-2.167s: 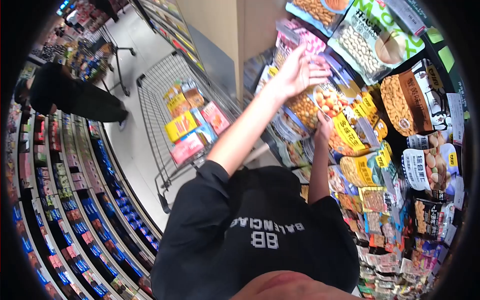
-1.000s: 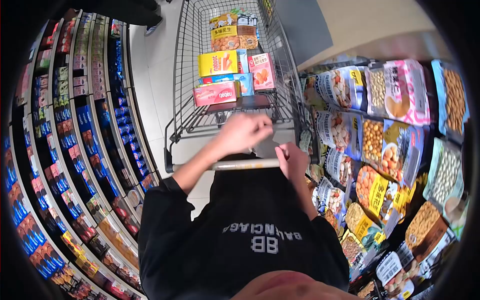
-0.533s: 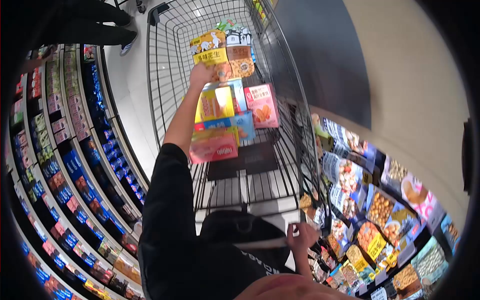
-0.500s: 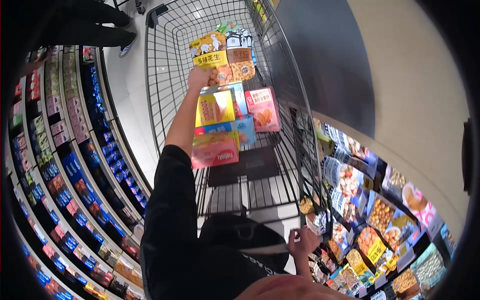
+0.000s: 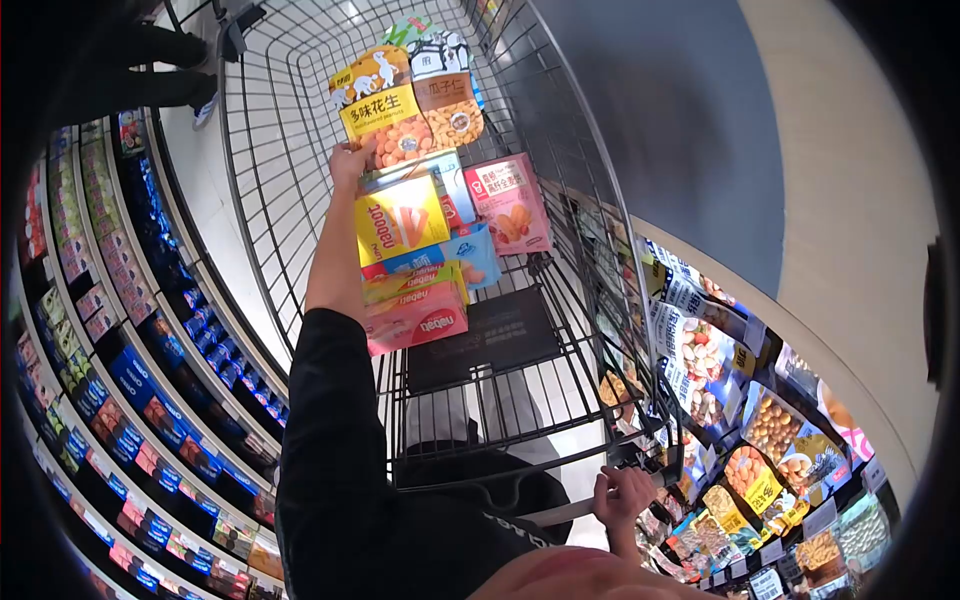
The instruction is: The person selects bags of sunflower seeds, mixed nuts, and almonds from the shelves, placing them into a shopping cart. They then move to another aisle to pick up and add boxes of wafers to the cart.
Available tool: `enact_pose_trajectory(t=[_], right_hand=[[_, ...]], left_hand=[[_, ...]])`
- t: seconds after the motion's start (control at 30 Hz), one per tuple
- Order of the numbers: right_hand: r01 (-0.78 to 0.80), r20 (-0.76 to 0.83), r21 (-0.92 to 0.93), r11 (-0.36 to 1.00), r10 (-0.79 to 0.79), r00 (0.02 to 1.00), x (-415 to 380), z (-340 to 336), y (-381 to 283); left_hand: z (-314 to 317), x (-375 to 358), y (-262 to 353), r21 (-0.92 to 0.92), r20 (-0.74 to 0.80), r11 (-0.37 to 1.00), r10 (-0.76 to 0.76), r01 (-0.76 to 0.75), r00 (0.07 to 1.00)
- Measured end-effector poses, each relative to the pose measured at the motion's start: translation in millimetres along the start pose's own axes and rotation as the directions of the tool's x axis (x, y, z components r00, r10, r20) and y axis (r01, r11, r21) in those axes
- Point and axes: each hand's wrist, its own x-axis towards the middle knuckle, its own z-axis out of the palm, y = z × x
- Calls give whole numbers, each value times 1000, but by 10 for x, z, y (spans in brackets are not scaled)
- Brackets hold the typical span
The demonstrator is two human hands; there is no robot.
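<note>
My left hand reaches into the shopping cart, its fingers closed at the lower left corner of a yellow bag of peanuts. Beside that bag leans a brown-and-white bag of seeds, with a green package partly hidden behind. Nearer to me, a yellow wafer box, a blue biscuit pack and a pink wafer box overlap. A pink biscuit box lies to their right. My right hand is curled around the cart handle.
The wire cart spans the aisle. Shelves of packaged snacks curve along the left; bagged nuts line the right below a beige ledge. Another person's dark-clothed legs stand beyond the cart's far left.
The cart and its contents have shifted left in view. My left hand has slid from the front of the peanut bag to its lower left edge. My right hand stays at the handle.
</note>
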Motion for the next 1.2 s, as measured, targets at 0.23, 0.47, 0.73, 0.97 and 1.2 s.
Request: enact_pose_trajectory(t=[0.23, 0.47, 0.73, 0.97, 1.2], right_hand=[[53, -121, 52, 997, -46, 992, -14, -4, 16], [60, -214, 128, 990, -31, 976, -72, -32, 9], [97, -313, 247, 964, -15, 950, -287, 79, 138], [270, -332, 813, 515, 30, 943, -574, -162, 157], [235, -249, 968, 84, 348, 904, -1469, -498, 735]], left_hand=[[67, 159, -1, -212, 305, 977, 96, -30, 948], [-478, -661, 603, -460, 172, 853, 356, -245, 918], [-1750, -3242, 1490, -646, 263, 707, 561, -289, 785], [-1694, -5604, 1514, -659, 491, 743, 542, -115, 682], [-733, -6904, 1736, -313, 782, 662, 587, -681, 210]])
